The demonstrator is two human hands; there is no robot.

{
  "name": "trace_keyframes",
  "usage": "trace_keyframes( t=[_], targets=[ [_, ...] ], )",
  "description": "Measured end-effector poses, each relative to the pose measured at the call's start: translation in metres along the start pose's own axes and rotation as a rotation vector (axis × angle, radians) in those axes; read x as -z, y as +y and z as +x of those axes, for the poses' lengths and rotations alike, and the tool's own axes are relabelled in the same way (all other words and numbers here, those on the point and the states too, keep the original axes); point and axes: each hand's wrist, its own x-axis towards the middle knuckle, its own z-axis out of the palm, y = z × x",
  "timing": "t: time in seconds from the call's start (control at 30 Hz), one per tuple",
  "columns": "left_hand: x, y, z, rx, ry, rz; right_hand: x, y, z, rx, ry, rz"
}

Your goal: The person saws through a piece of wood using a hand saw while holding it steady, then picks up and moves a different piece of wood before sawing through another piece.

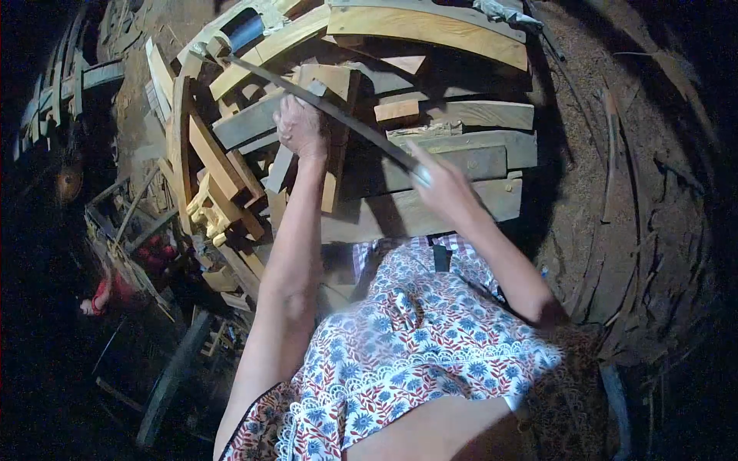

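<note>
My right hand (443, 188) is closed around the near end of a long, narrow, dark tool (338, 115). The tool slants up and left across the workbench, passing just above my left hand; its exact kind does not show. My left hand (301, 127) is curled over a grey, straight-edged block (281, 167), whose ends stick out above and below the fingers. Beneath lies a light wooden block (332, 77), and a short orange-brown offcut (397, 112) rests to its right.
A bench of thick planks (461, 203) stands before me, with curved wooden pieces (430, 32) along its far side. Several boards (215, 157) and yellow turned pieces (209, 211) lie at left. A person in red (108, 292) is at far left. Debris covers the dirt floor (584, 154).
</note>
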Motion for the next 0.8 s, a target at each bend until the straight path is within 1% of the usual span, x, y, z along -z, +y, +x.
trace_keyframes(
  t=[0.03, 0.07, 0.13, 0.17, 0.2, 0.27, 0.33, 0.37, 0.43, 0.5, 0.53, 0.6, 0.63, 0.67, 0.7, 0.73, 0.8],
  targets=[
    [0.002, 0.001, 0.000, 0.022, -0.013, 0.017, -0.015, -0.016, 0.040, 0.035, 0.008, -0.015],
    [0.003, 0.001, -0.002, 0.024, -0.008, 0.022, -0.023, -0.025, 0.059, 0.071, 0.013, -0.029],
    [0.000, 0.004, 0.000, 0.070, 0.016, 0.033, -0.028, -0.026, 0.061, 0.077, 0.043, -0.092],
    [-0.012, -0.006, 0.000, -0.003, 0.074, 0.001, -0.020, -0.024, 0.046, 0.044, 0.024, 0.014],
    [-0.010, -0.004, -0.001, 0.004, 0.072, 0.000, -0.008, -0.017, 0.023, 0.009, 0.008, 0.119],
    [-0.001, 0.003, 0.002, 0.028, 0.057, 0.000, 0.000, 0.028, -0.034, 0.045, 0.072, -0.071],
    [-0.001, 0.001, 0.003, 0.042, 0.030, -0.005, 0.012, 0.039, -0.071, -0.063, 0.022, -0.038],
    [-0.001, 0.000, 0.004, 0.032, 0.013, 0.004, 0.014, 0.033, -0.065, -0.060, 0.026, -0.037],
    [0.001, 0.001, 0.001, 0.021, -0.001, 0.008, 0.019, 0.012, -0.036, -0.094, -0.061, -0.061],
    [0.004, 0.003, 0.004, 0.056, -0.036, 0.037, 0.000, -0.012, 0.027, 0.047, -0.032, -0.019],
    [0.002, 0.000, 0.003, 0.061, -0.023, 0.043, -0.016, -0.013, 0.056, 0.111, -0.050, -0.125],
    [0.001, -0.002, 0.010, 0.115, -0.040, 0.045, -0.017, -0.016, 0.061, 0.184, 0.065, -0.135],
    [-0.001, -0.001, 0.011, 0.077, 0.038, 0.025, -0.018, -0.015, 0.054, 0.183, 0.060, -0.134],
    [-0.004, 0.001, 0.007, 0.081, 0.035, 0.024, -0.015, -0.018, 0.043, 0.137, 0.052, -0.067],
    [-0.006, 0.000, 0.003, 0.003, 0.058, 0.031, -0.014, -0.022, 0.033, 0.093, 0.041, 0.003],
    [-0.009, -0.001, 0.000, -0.077, 0.084, 0.038, -0.013, -0.022, 0.026, 0.095, 0.037, 0.005],
    [0.007, 0.015, -0.002, 0.005, 0.043, 0.080, -0.012, -0.022, 0.017, 0.084, 0.049, 0.008]
  ],
)
